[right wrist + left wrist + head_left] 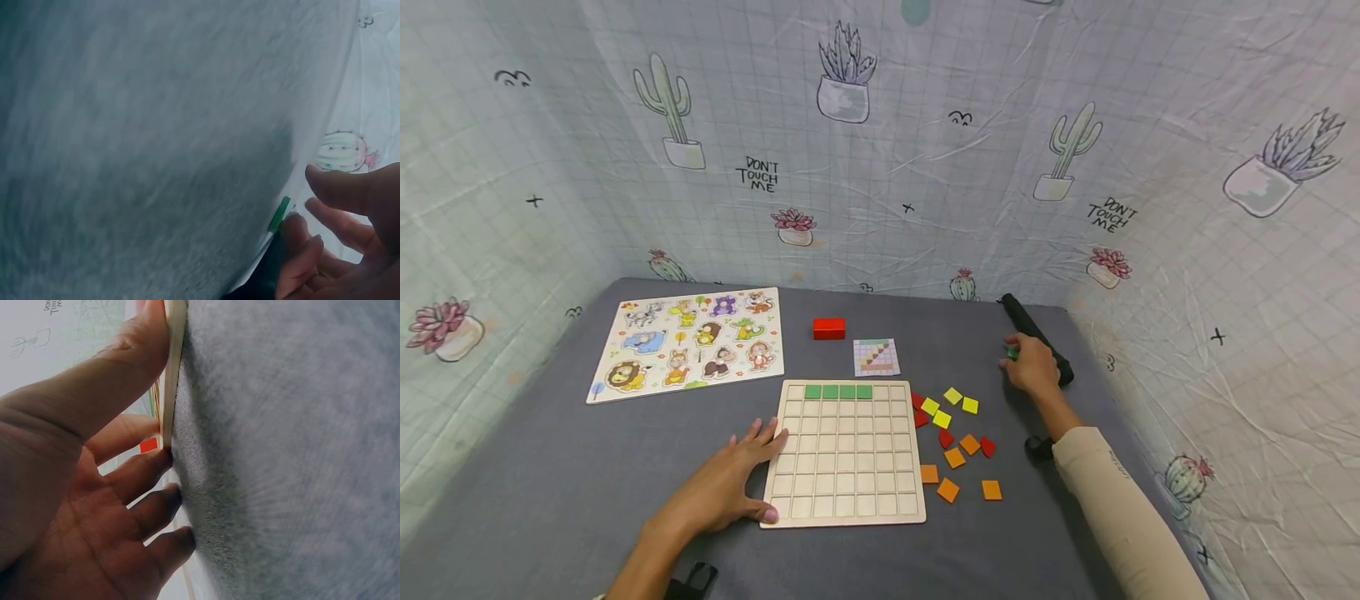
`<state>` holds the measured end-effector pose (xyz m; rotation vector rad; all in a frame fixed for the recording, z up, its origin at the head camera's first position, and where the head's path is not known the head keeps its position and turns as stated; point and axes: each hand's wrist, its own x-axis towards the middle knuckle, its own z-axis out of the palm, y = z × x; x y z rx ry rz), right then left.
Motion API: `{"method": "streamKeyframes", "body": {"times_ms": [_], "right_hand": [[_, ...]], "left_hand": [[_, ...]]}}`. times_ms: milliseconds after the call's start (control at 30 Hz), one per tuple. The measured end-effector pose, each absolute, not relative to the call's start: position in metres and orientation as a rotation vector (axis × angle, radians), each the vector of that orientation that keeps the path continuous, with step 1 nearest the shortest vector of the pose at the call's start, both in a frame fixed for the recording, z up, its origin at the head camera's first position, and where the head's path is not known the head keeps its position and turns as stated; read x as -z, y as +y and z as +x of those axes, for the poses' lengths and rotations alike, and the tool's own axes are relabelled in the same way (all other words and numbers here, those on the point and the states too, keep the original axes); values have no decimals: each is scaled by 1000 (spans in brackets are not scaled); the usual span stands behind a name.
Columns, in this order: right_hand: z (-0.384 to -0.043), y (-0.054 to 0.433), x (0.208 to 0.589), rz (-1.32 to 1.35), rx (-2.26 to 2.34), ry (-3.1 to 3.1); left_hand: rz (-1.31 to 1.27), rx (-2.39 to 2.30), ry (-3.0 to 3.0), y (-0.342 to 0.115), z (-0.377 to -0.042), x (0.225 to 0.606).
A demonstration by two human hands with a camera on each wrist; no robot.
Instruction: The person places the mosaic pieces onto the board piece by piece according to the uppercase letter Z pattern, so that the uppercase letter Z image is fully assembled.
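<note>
A wooden grid board (850,454) lies in front, with several green square tiles (838,392) in its top row. My left hand (730,483) is spread along the board's left side; thumb and fingertips rest on its edge, and the left wrist view shows them against the board's thin side (169,394). Over at the right, my right hand (1032,364) is beside a black rod (1033,329). A green piece (279,214) is at its fingertips. Thumb and index finger stand apart in the right wrist view, with no pinch seen on the piece.
Right of the board lie loose yellow tiles (952,396), orange tiles (955,457) and red pieces (988,447). Behind it are a pattern card (876,357) and a red block (829,329). An animal picture board (688,342) lies back left. Patterned cloth (880,167) surrounds the grey table.
</note>
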<state>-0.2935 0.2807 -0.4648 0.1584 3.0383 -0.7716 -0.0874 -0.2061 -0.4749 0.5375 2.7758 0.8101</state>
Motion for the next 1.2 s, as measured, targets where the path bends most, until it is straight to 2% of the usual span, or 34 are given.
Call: {"method": "streamKeyframes", "body": {"times_ms": [600, 900, 1200], "right_hand": [[-293, 282, 466, 244, 642, 3009], [-290, 275, 465, 182, 684, 2977], [-280, 238, 456, -22, 806, 2996]], "left_hand": [[515, -821, 2766, -206, -87, 476], [515, -819, 2770, -206, -87, 475], [515, -812, 2769, -205, -88, 473]]}}
